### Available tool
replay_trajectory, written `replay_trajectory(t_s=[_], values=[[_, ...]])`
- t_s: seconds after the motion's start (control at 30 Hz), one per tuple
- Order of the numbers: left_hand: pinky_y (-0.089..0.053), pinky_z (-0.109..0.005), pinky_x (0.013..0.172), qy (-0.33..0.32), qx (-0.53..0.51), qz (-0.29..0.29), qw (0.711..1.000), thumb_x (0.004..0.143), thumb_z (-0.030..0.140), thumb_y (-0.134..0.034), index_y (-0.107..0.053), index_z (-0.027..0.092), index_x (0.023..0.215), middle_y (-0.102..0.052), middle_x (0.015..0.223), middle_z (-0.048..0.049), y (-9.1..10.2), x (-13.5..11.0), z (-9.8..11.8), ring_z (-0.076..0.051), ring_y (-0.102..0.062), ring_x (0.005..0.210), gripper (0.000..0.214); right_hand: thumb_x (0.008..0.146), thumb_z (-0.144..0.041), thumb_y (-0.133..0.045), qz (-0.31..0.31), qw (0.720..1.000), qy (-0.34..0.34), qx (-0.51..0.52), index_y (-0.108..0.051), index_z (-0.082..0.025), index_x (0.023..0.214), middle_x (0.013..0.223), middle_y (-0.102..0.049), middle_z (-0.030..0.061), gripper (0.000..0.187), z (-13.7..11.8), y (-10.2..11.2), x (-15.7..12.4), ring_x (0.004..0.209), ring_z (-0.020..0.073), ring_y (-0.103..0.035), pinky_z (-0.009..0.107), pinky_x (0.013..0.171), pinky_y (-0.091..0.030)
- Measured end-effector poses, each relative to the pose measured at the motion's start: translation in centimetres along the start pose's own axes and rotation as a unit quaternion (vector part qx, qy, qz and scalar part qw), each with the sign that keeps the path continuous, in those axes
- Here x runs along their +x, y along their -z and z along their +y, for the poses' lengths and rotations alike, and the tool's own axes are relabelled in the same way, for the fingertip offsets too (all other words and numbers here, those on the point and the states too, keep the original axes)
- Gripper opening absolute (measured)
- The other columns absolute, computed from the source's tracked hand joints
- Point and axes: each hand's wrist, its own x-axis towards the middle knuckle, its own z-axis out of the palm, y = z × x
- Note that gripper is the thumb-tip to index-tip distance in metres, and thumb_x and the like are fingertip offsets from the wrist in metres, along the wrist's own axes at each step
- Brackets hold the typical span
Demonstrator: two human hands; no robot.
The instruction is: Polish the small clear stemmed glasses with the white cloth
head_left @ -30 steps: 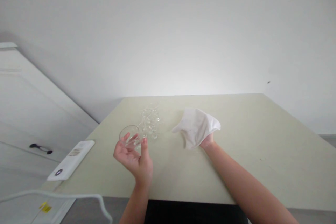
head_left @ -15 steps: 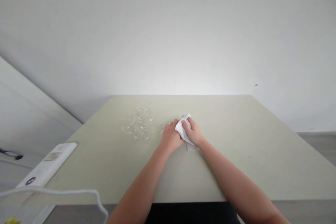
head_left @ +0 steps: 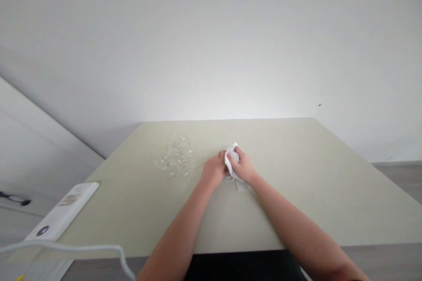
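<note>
Both my hands meet near the middle of the pale green table (head_left: 296, 193). My left hand (head_left: 214, 170) is closed around a small clear glass, mostly hidden by my fingers. My right hand (head_left: 242, 166) is closed on a white cloth (head_left: 231, 159) and presses it against the glass. A corner of the cloth hangs down onto the table below my right hand. Several more clear glasses (head_left: 174, 158) stand in a cluster just left of my hands.
A white flat device (head_left: 62, 210) lies at the table's left edge. A white cable (head_left: 99, 248) curves across the lower left. A white cabinet with a dark handle (head_left: 15, 198) stands to the left. A plain white wall rises behind the table.
My left hand carried the glass from the left to the middle and met my right hand. The cloth, held spread out before, is now bunched against the glass.
</note>
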Motion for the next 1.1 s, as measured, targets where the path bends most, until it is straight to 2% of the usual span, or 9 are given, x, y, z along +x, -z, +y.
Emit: replay_trajectory(t_s=[0.1,0.17,0.27,0.37,0.47,0.7,0.93,1.0,1.1], values=[[-0.043,-0.027,0.063,0.002,-0.061,-0.074,0.995,0.083,0.040,-0.058,-0.045,0.019,0.122,-0.067,0.091,-0.0050,-0.1,-0.1,-1.2,-0.021,-0.065,0.080,0.046,0.078,-0.043,-0.061,-0.042,0.986,0.119,-0.113,-0.057,-0.019,0.093,0.085,-0.057,0.0050,0.029,-0.4,0.8,-0.5,0.075,0.0193,-0.054,0.030,0.069,-0.042],[-0.045,-0.030,0.071,-0.019,-0.050,-0.043,0.998,0.083,0.037,-0.057,-0.047,0.017,0.120,-0.067,0.092,-0.0072,-0.1,-0.2,-1.4,-0.023,-0.064,0.085,0.042,0.076,-0.043,-0.064,-0.046,0.983,0.136,-0.111,-0.058,-0.019,0.095,0.089,-0.058,0.0068,0.031,-0.5,0.7,-0.5,0.078,0.0205,-0.055,0.030,0.071,-0.043],[-0.041,-0.037,0.092,-0.051,0.005,0.105,0.993,0.087,0.028,-0.050,-0.052,0.015,0.118,-0.064,0.103,-0.0122,0.0,-0.4,-0.7,-0.026,-0.059,0.100,0.033,0.082,-0.048,-0.057,0.026,0.999,0.024,0.022,-0.056,-0.020,0.094,0.082,-0.058,0.0039,0.031,-0.6,-0.3,-0.1,0.074,0.0189,-0.053,0.029,0.069,-0.044],[-0.036,-0.042,0.100,-0.070,0.055,0.185,0.979,0.089,0.020,-0.045,-0.051,0.015,0.122,-0.063,0.105,-0.0128,0.3,-0.3,0.3,-0.026,-0.056,0.103,0.034,0.088,-0.051,-0.042,0.034,0.967,-0.123,0.222,-0.054,-0.020,0.088,0.074,-0.056,0.0010,0.033,-0.7,-1.6,0.2,0.068,0.0173,-0.052,0.028,0.065,-0.045],[-0.041,-0.041,0.092,-0.050,0.073,0.161,0.983,0.092,0.022,-0.040,-0.051,0.018,0.121,-0.064,0.101,-0.0113,0.5,-0.1,0.5,-0.026,-0.059,0.098,0.031,0.088,-0.049,-0.043,0.024,0.963,-0.131,0.236,-0.052,-0.020,0.085,0.072,-0.053,-0.0007,0.030,-0.8,-1.6,0.2,0.066,0.0159,-0.051,0.027,0.063,-0.044],[-0.046,-0.029,0.068,0.024,0.011,-0.062,0.998,0.088,0.039,-0.050,-0.050,0.019,0.120,-0.068,0.084,-0.0064,0.8,0.0,-1.7,-0.023,-0.066,0.081,0.038,0.070,-0.041,-0.071,-0.047,0.993,0.095,-0.054,-0.057,-0.021,0.102,0.090,-0.059,0.0042,0.040,-1.4,0.5,-0.4,0.083,0.0205,-0.055,0.032,0.078,-0.044],[-0.040,-0.039,0.093,-0.035,0.077,0.158,0.984,0.093,0.025,-0.041,-0.053,0.017,0.121,-0.064,0.102,-0.0124,0.8,-0.6,-0.8,-0.026,-0.058,0.100,0.031,0.085,-0.057,-0.044,-0.008,0.962,-0.145,0.232,-0.053,-0.019,0.090,0.076,-0.057,0.0023,0.039,-0.6,-2.7,-0.1,0.071,0.0179,-0.054,0.029,0.066,-0.046],[-0.041,-0.040,0.091,-0.034,0.086,0.157,0.983,0.093,0.023,-0.039,-0.055,0.019,0.116,-0.065,0.099,-0.0115,0.9,-0.5,-0.6,-0.025,-0.059,0.098,0.028,0.087,-0.058,-0.040,-0.020,0.945,-0.182,0.272,-0.053,-0.019,0.086,0.071,-0.055,0.0013,0.041,-0.6,-3.0,-0.2,0.069,0.0173,-0.053,0.028,0.062,-0.045],[-0.044,-0.036,0.082,0.007,0.068,0.084,0.994,0.093,0.025,-0.040,-0.057,0.019,0.107,-0.067,0.093,-0.0102,0.8,-0.2,-1.2,-0.024,-0.063,0.091,0.023,0.085,-0.053,-0.050,-0.018,0.978,-0.113,0.174,-0.054,-0.020,0.088,0.074,-0.056,0.0005,0.033,-1.0,-2.0,-0.3,0.070,0.0170,-0.053,0.028,0.065,-0.045]])
